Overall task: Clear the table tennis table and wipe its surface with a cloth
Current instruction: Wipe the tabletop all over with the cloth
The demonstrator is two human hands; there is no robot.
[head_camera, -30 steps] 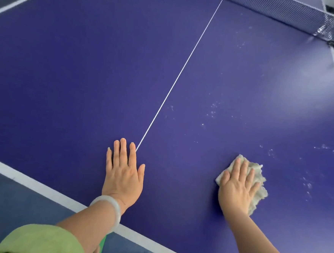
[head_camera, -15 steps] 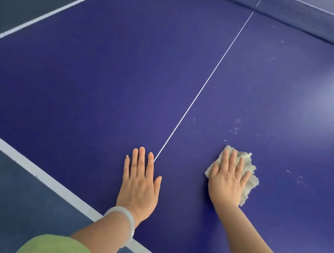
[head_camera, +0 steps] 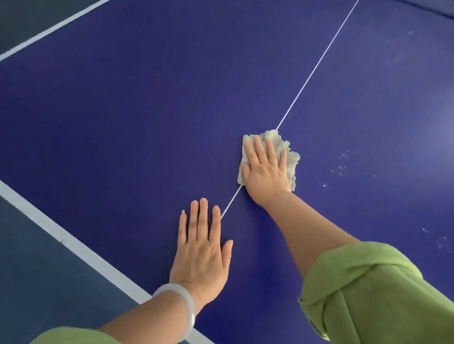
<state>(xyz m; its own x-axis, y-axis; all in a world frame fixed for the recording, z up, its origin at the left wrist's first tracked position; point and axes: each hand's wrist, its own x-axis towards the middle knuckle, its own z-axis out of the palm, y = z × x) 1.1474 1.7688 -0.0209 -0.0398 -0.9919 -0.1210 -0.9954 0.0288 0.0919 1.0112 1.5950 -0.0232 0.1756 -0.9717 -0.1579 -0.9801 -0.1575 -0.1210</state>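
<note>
Table tennis table (head_camera: 145, 99) fills most of the view. Its top is a flat, matte, deep-blue board with a faint grain, and a broad white band (head_camera: 55, 232) edges the near side. A thin white centre line (head_camera: 316, 62) runs straight from the upper right down toward that band. Left of the centre line, past the table's edges, lies a dull blue-grey floor (head_camera: 11, 277).

Right of the centre line, a loose green right sleeve (head_camera: 372, 303) of soft, creased fabric is pushed up in thick folds above a bare forearm. A slice of the green left sleeve (head_camera: 74, 338) shows left of the line at the bottom of the view.

The left hand (head_camera: 201, 250) lies palm down on the blue top at the near end of the centre line. Its fingers are straight and close together and hold nothing, and the index finger covers the line's end. The right hand (head_camera: 266, 172) lies farther up, directly over the centre line. It is flat, with its fingers extended and slightly fanned, and it presses down on the cloth (head_camera: 292, 163) rather than curling round it.

The cloth sits on the tabletop astride the centre line and hides a short stretch of it. It is a pale cream, fluffy, roughly square wad with ragged, tufted edges that show around the fingers.

A smooth, translucent, pale bangle (head_camera: 184, 300) rings the left wrist, left of the line. Tiny whitish specks (head_camera: 341, 166) are scattered over the blue surface right of the centre line.
</note>
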